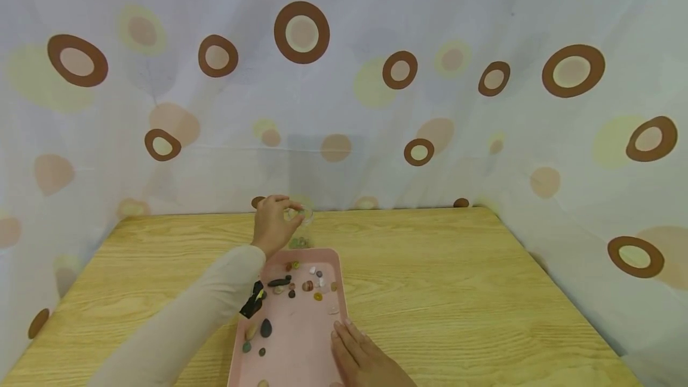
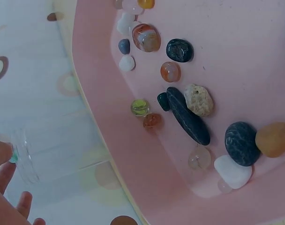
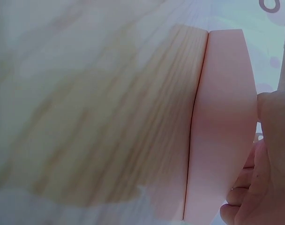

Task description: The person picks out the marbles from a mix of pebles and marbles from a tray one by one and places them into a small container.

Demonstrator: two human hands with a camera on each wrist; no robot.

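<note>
My left hand (image 1: 275, 223) pinches a small green stone (image 2: 13, 157) between thumb and finger. It is at the mouth of a clear jar (image 2: 27, 159), whose rim the fingers partly hide. Several greenish stones (image 1: 299, 243) show at the jar's bottom, just behind the pink tray (image 1: 292, 369). Fairly straight fingers of my right hand (image 1: 368, 356) rest on the tray's right rim; in the right wrist view that hand lies against the pink side wall.
Inside the tray lie scattered polished stones: a long dark stone (image 2: 188, 117), a banded reddish stone (image 2: 146, 37), a white stone (image 2: 233, 171) and a yellow-green marble (image 2: 140, 108). The wooden table (image 1: 457, 291) meets a patterned curtain (image 1: 344, 100) at its back edge.
</note>
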